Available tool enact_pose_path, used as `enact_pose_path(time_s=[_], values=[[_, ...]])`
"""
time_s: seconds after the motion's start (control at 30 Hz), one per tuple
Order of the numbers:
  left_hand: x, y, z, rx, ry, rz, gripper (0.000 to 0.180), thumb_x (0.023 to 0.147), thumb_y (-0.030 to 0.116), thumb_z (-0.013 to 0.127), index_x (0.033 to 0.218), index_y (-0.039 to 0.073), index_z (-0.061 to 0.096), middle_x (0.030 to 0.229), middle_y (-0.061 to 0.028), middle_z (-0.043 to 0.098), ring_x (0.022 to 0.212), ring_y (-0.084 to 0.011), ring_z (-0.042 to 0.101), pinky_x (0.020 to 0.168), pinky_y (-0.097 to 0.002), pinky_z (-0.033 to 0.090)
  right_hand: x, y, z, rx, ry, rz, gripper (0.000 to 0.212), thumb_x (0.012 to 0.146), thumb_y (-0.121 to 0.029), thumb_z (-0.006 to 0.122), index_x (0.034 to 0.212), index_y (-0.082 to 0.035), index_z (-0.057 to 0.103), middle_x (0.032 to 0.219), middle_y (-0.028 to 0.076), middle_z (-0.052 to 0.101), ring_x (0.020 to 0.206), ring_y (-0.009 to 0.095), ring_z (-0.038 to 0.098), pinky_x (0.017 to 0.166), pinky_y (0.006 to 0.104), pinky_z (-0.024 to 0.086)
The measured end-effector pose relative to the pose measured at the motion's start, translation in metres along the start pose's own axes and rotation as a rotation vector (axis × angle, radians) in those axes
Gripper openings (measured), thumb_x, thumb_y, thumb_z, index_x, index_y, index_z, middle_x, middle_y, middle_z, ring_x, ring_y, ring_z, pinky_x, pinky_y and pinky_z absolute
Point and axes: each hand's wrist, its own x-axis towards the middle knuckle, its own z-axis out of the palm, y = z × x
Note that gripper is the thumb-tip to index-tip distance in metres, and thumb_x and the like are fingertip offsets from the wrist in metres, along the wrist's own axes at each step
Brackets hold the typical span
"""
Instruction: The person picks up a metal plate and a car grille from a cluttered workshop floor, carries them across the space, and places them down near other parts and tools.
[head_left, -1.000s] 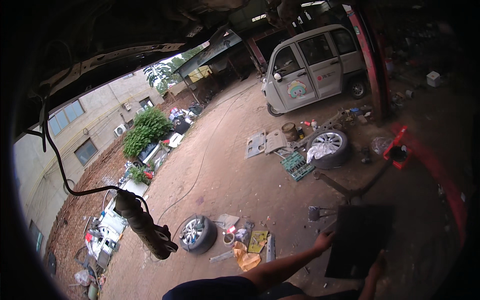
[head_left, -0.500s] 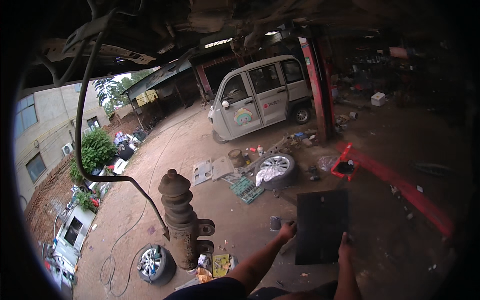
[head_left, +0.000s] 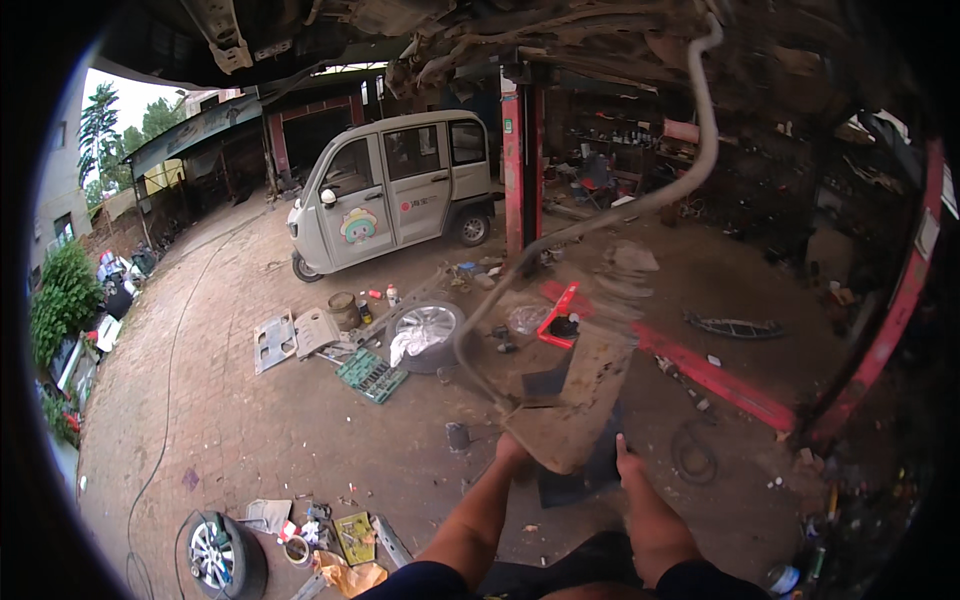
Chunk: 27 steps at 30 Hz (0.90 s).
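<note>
A flat dark rectangular panel (head_left: 578, 488) is held out low in front of me over the floor. My left hand (head_left: 513, 456) grips its left edge, fingers partly hidden. On the opposite edge my right hand (head_left: 629, 460) has a hold, thumb up. A rusty cylinder-like car part (head_left: 585, 395) with a ribbed, motion-blurred upper end hangs close in the foreground and covers much of the panel. From it a bent metal pipe (head_left: 590, 222) curves up to the vehicle underside (head_left: 480, 40) overhead.
A red lift post (head_left: 514, 170) stands ahead, with a red floor beam (head_left: 720, 382) at right. Beyond the wheel (head_left: 425, 335) and green tool case (head_left: 372, 376) is a small light-coloured vehicle (head_left: 395, 195). Another wheel (head_left: 215, 555) lies lower left among loose parts.
My view has swung right, so the surroundings slide left. The hanging part and pipe now cross in front of the panel, which both hands still hold.
</note>
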Motion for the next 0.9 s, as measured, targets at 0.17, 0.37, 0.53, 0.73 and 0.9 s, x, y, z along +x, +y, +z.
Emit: enact_pose_path(time_s=[0.17, 0.37, 0.53, 0.73, 0.9], values=[[-0.006, 0.008, 0.005, -0.066, -0.055, 0.014, 0.047, 0.091, 0.039, 0.055, 0.110, -0.003, 0.063, 0.111, -0.0287, 0.064, 0.109, -0.0421, 0.059, 0.092, -0.0476, 0.047, -0.004, 0.018, -0.002, 0.034, 0.017, -0.038, 0.086, 0.088, -0.067, 0.051, 0.145, -0.003, 0.038, 0.149, 0.015, 0.040, 0.133, 0.033, 0.040, 0.107, 0.0430, 0.034], [-0.054, 0.065, 0.007, -0.321, 0.043, -0.209, 0.040, 0.092, 0.034, 0.055, 0.109, -0.002, 0.048, 0.102, -0.0295, 0.063, 0.101, -0.0448, 0.060, 0.084, -0.0511, 0.049, 0.021, 0.071, -0.021, 0.255, -0.067, 0.117, 0.107, 0.081, -0.077, 0.053, 0.149, 0.002, 0.029, 0.152, 0.013, 0.036, 0.137, 0.029, 0.038, 0.113, 0.0376, 0.029], [-0.066, 0.091, -0.017, -0.428, 0.036, -0.328, 0.036, 0.093, 0.031, 0.055, 0.107, -0.002, 0.049, 0.100, -0.0283, 0.063, 0.097, -0.0460, 0.060, 0.085, -0.0513, 0.049, 0.026, 0.079, -0.036, 0.284, 0.032, 0.169, 0.107, 0.080, -0.074, 0.057, 0.149, 0.002, 0.027, 0.153, 0.012, 0.035, 0.138, 0.026, 0.036, 0.113, 0.0353, 0.028], [-0.060, 0.089, -0.029, -0.476, 0.084, -0.232, 0.031, 0.092, 0.027, 0.056, 0.103, -0.002, 0.050, 0.098, -0.0292, 0.062, 0.094, -0.0472, 0.059, 0.083, -0.0533, 0.047, -0.012, 0.041, -0.028, 0.282, 0.033, 0.078, 0.101, 0.084, -0.070, 0.056, 0.148, 0.004, 0.029, 0.151, 0.012, 0.037, 0.136, 0.026, 0.039, 0.113, 0.0352, 0.029], [-0.057, 0.087, -0.031, -0.457, 0.064, -0.224, 0.028, 0.091, 0.024, 0.057, 0.100, -0.002, 0.052, 0.093, -0.0304, 0.061, 0.093, -0.0480, 0.058, 0.082, -0.0537, 0.046, -0.037, 0.030, -0.018, 0.313, 0.042, 0.079, 0.101, 0.085, -0.069, 0.055, 0.147, 0.006, 0.028, 0.152, 0.014, 0.035, 0.136, 0.028, 0.038, 0.114, 0.0363, 0.029]])
